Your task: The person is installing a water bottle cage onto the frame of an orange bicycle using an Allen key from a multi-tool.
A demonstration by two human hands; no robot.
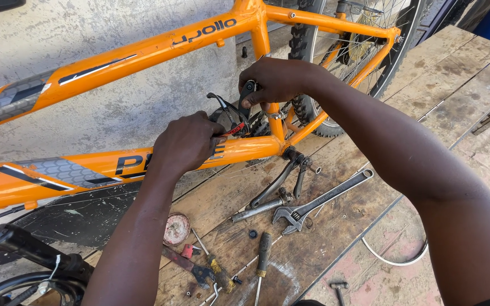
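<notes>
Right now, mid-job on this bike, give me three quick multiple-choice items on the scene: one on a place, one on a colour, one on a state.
1. Where does the adjustable wrench lie?
A. on the wooden boards
B. hung on the frame
C. in the left hand

2. What colour is the bike frame?
A. blue
B. orange
C. white

3. What is the right hand doing?
A. resting flat on the boards
B. hanging free in the air
C. gripping a black part at the seat tube

Answers: 1 A, it lies on the wooden boards below the crank. 2 B, all tubes are orange. 3 C, its fingers close on the black part, while the left hand works beside it.
</notes>
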